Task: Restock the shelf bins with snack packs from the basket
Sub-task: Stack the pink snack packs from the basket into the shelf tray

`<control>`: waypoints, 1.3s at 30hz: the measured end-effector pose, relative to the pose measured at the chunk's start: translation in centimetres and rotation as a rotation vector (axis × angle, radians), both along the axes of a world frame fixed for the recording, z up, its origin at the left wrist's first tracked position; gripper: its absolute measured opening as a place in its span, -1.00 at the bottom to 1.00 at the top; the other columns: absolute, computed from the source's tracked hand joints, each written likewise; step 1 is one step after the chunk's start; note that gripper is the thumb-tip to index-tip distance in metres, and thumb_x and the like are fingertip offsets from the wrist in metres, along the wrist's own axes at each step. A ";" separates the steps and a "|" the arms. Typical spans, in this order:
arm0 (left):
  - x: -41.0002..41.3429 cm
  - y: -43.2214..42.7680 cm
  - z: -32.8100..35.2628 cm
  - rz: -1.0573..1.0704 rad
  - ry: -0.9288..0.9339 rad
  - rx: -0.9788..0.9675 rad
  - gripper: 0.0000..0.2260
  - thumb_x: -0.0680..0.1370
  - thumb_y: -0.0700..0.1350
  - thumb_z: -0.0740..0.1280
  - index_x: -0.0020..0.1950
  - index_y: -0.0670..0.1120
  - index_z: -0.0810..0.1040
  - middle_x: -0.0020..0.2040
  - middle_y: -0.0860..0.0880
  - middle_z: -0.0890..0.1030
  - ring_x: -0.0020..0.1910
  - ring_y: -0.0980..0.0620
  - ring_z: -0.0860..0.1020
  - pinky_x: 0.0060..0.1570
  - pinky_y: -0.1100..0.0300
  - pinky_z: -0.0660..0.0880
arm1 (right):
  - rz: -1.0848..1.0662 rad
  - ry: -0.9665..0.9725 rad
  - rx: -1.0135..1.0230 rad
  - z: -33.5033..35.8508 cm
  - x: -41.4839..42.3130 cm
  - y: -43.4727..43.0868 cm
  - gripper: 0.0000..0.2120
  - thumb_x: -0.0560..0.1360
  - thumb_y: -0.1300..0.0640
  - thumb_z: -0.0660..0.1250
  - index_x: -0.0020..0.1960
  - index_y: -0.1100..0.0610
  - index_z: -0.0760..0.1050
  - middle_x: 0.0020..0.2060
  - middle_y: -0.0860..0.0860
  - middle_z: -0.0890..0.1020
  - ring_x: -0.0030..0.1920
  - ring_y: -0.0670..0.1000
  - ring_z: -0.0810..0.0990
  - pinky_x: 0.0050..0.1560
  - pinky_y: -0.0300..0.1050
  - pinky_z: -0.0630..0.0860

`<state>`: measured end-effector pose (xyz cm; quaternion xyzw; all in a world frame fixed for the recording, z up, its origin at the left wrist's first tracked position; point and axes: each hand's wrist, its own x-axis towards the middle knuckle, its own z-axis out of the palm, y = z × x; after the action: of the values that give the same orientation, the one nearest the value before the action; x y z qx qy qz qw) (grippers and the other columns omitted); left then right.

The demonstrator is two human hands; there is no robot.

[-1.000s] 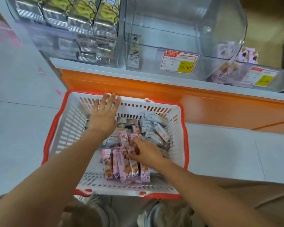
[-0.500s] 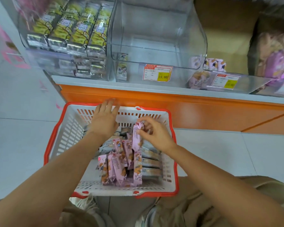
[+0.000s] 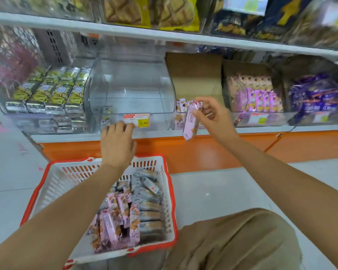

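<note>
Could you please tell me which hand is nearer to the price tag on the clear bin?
Left. The left hand is just below-left of the price tag; the right hand is farther off to its right, holding a pink snack pack.

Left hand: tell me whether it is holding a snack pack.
No, the left hand holds nothing; only the right hand pinches a pink snack pack.

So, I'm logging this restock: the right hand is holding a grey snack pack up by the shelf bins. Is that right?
Not quite. The snack pack in the right hand is pink, not grey. The head view shows it held up by the shelf bins. The grey packs lie in the basket.
</note>
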<state>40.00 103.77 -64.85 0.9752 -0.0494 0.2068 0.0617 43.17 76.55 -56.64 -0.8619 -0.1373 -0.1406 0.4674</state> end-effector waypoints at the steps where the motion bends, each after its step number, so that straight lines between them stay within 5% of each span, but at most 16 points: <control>1: 0.1 -0.2 0.2 0.021 0.006 0.016 -0.71 0.44 -0.17 0.34 0.16 -0.13 0.54 0.01 -0.18 0.55 0.01 -0.24 0.50 0.10 -0.13 0.38 | -0.032 -0.013 -0.013 0.5 0.6 -0.9 -0.76 0.53 0.16 0.39 0.19 0.07 0.52 -0.25 -0.13 0.49 -0.27 -0.24 0.46 -0.23 -0.33 0.42; 9: 1.5 -1.1 1.3 0.142 -0.040 0.057 -0.79 0.41 -0.19 0.31 0.03 -0.19 0.47 -0.07 -0.20 0.46 -0.07 -0.23 0.41 0.03 -0.15 0.37 | -0.164 0.014 -0.049 2.9 5.5 -4.4 -0.73 0.54 0.24 0.35 0.23 0.23 0.49 -0.30 0.02 0.41 -0.45 -0.31 0.45 -0.40 -0.49 0.40; 15: 2.5 -2.4 1.8 0.124 -0.119 0.046 -0.76 0.39 -0.17 0.36 0.02 -0.19 0.48 -0.04 -0.19 0.44 -0.07 -0.20 0.38 -0.03 -0.08 0.32 | -0.247 0.041 -0.142 3.5 8.9 -4.9 -0.71 0.57 0.13 0.33 0.28 0.14 0.48 -0.25 0.02 0.47 -0.41 -0.26 0.47 -0.37 -0.40 0.45; 19: 3.9 -4.2 2.0 -0.125 -0.172 0.042 -0.64 0.41 -0.16 0.33 0.20 -0.14 0.48 0.21 -0.19 0.47 0.18 -0.19 0.39 0.18 -0.10 0.31 | -0.307 0.027 -0.158 3.4 11.0 -5.3 -0.70 0.57 0.11 0.32 0.30 0.09 0.48 -0.34 -0.09 0.46 -0.44 -0.21 0.51 -0.33 -0.37 0.49; 23: 5.3 -6.2 2.0 -0.315 -0.058 0.163 -0.45 0.50 -0.07 0.20 0.50 -0.08 0.31 0.54 -0.17 0.26 0.52 -0.17 0.20 0.49 -0.15 0.13 | -0.360 0.033 -0.217 2.1 13.0 -5.9 -0.70 0.57 0.08 0.34 0.29 0.05 0.49 -0.34 -0.11 0.48 -0.39 -0.20 0.48 -0.16 -0.16 0.57; 26: 6.1 -7.3 1.8 -0.324 0.011 0.206 -0.37 0.53 -0.04 0.24 0.59 -0.05 0.16 0.59 -0.14 0.12 0.57 -0.14 0.11 0.52 -0.09 -0.02 | -0.362 0.089 -0.278 0.1 13.9 -6.2 -0.70 0.56 0.09 0.36 0.28 0.07 0.50 -0.39 -0.12 0.49 -0.43 -0.22 0.47 -0.43 -0.41 0.36; 28: 6.5 -7.5 1.4 -0.308 0.040 0.208 -0.34 0.55 -0.03 0.23 0.61 -0.02 0.05 0.61 -0.13 0.03 0.58 -0.12 0.06 0.53 -0.08 -0.06 | -0.354 0.145 -0.320 -1.1 14.1 -6.1 -0.69 0.56 0.10 0.36 0.29 0.05 0.50 -0.37 -0.08 0.54 -0.43 -0.19 0.50 -0.45 -0.37 0.32; 32: 6.9 -7.1 0.5 -0.310 0.035 0.218 -0.30 0.54 -0.06 0.25 0.61 -0.01 -0.02 0.61 -0.14 0.06 0.56 -0.13 0.12 0.52 -0.10 0.00 | -0.354 0.187 -0.445 -2.6 14.7 -6.0 -0.66 0.52 0.06 0.40 0.28 0.06 0.52 -0.03 0.13 0.68 -0.08 0.08 0.65 -0.04 -0.12 0.57; 39: 7.0 -7.1 0.0 -0.310 0.015 0.221 -0.29 0.54 -0.06 0.23 0.62 0.00 -0.05 0.61 -0.12 0.07 0.57 -0.13 0.11 0.51 -0.09 -0.02 | -0.223 0.402 -0.613 -2.6 15.2 -5.7 -0.68 0.56 0.08 0.34 0.28 0.13 0.56 0.26 0.05 0.59 0.26 0.07 0.54 0.31 -0.11 0.38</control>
<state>47.03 96.71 -64.85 0.9583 -0.2209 0.1807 -0.0143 58.38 70.82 -59.25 -0.9818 0.0163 0.0289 0.1872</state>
